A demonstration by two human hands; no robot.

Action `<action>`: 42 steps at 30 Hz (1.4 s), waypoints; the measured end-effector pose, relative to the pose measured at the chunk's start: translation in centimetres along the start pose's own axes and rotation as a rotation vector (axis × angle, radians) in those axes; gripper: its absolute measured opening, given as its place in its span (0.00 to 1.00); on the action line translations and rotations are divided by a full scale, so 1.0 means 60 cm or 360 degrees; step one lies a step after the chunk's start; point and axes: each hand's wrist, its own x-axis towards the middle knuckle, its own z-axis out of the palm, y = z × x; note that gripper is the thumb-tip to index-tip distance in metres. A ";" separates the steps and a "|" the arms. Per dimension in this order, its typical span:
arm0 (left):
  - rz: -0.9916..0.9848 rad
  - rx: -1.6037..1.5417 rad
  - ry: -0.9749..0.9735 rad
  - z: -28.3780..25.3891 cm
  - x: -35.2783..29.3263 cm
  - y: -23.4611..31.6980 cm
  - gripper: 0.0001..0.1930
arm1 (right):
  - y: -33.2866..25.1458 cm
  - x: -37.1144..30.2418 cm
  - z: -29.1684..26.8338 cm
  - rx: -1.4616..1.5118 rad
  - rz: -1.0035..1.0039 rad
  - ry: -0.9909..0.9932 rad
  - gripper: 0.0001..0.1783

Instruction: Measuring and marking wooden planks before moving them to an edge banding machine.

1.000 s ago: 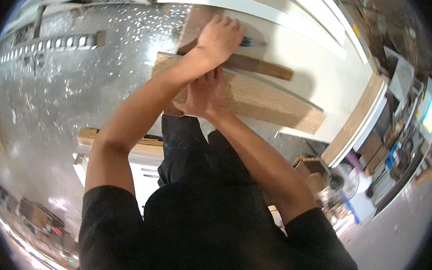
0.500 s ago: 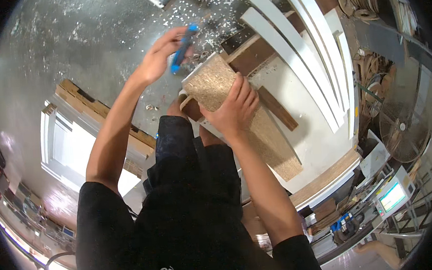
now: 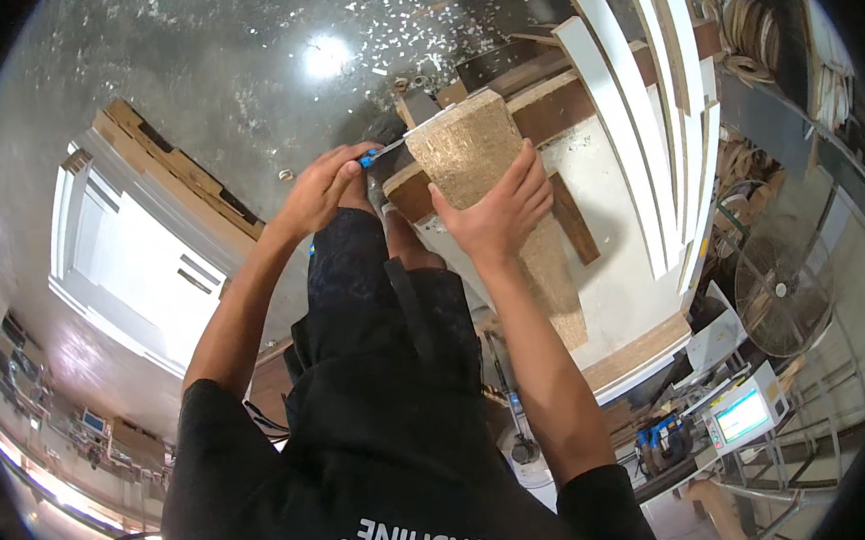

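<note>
While the left hand (image 3: 322, 192) curls its grip tightly around a blue-handled knife (image 3: 369, 158), blade at the chipboard block's (image 3: 467, 159) near-left corner, the right hand (image 3: 504, 210) spans that block, its grip spread wide, thumb along one edge, fingers over the other. The block lies on the white-topped desk (image 3: 616, 247), beside a dark wooden strip (image 3: 574, 218) and white strips (image 3: 611, 127).

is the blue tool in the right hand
No, the left hand holds the blue tool, while the right hand grasps the particleboard piece.
</note>
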 end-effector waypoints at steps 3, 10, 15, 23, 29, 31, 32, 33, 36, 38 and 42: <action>-0.0031 0.0002 -0.0039 -0.001 0.010 -0.007 0.23 | 0.002 -0.001 0.002 -0.0033 0.0012 0.0017 0.74; 0.0040 0.0008 -0.0026 0.006 0.028 -0.013 0.24 | 0.006 -0.001 0.002 0.0017 0.0032 -0.0028 0.75; -0.0015 -0.0027 -0.0107 -0.005 0.040 -0.021 0.24 | 0.011 0.002 0.004 0.0072 0.0021 -0.0033 0.74; 0.0117 -0.0038 -0.0119 0.018 0.105 -0.023 0.28 | 0.016 0.004 0.000 0.0068 0.0008 -0.0008 0.72; 0.0127 -0.0221 -0.0266 0.023 0.158 -0.030 0.28 | 0.010 0.005 -0.004 0.0092 -0.0021 0.0015 0.72; 0.0130 -0.0254 -0.0283 0.023 0.149 -0.027 0.27 | 0.013 0.005 -0.001 0.0082 -0.0027 0.0025 0.72; 0.0107 -0.0203 -0.0248 0.021 0.141 -0.023 0.28 | 0.014 0.007 0.000 0.0075 -0.0036 0.0038 0.72; 0.0084 -0.0151 -0.0213 0.019 0.134 -0.019 0.28 | 0.015 0.006 0.001 0.0080 -0.0029 0.0039 0.72; 0.0038 -0.0118 -0.0152 0.025 0.116 -0.010 0.28 | 0.014 0.004 0.000 0.0077 0.0011 -0.0001 0.72; 0.0023 -0.0132 -0.0155 0.032 0.132 -0.006 0.26 | 0.016 0.007 0.000 0.0117 -0.0030 0.0073 0.72; 0.0072 -0.0129 -0.0164 0.033 0.155 -0.018 0.28 | 0.015 0.009 -0.002 0.0133 -0.0016 0.0056 0.71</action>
